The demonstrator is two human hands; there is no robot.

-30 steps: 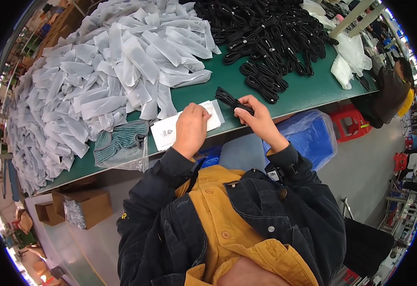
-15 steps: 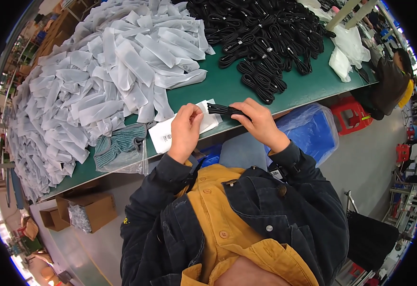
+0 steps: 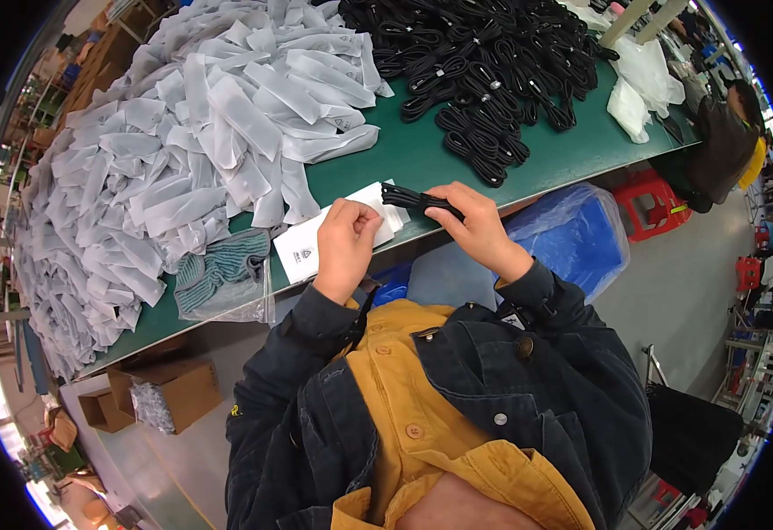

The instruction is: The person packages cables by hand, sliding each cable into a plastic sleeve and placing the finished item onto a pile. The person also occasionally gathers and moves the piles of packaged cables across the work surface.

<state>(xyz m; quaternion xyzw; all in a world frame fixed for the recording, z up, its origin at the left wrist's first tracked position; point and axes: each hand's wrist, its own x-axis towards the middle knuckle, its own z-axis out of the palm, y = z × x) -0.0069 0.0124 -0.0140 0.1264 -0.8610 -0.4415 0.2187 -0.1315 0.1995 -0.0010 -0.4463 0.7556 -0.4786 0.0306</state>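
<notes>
R. hand [image 3: 475, 231]: fingers clamped on coiled black cable bundle [image 3: 417, 200], held level just above table edge, free end pointing toward L. hand. L. hand [image 3: 344, 247]: fingertips pinched together on mouth end of flat white plastic sleeve bag [image 3: 338, 228], bag lying on green table [image 3: 422, 159] at near edge. Bundle tip touching or just over bag mouth; cannot tell whether inside yet.

Handling (judged): bundle light, soft but springy, apt to uncoil; best gripped mid-coil across the loops. Bag thin, limp, slippery; best held at open-end corners.

Outward: striped teal cloth in clear wrap [image 3: 223, 269] just left of bag; large heap of filled white sleeve bags [image 3: 166, 150] across left of table; pile of loose black cable bundles [image 3: 492, 71] far right; blue plastic-covered bin [image 3: 572, 234] below table edge; cardboard boxes [image 3: 152, 397] on floor, left.
</notes>
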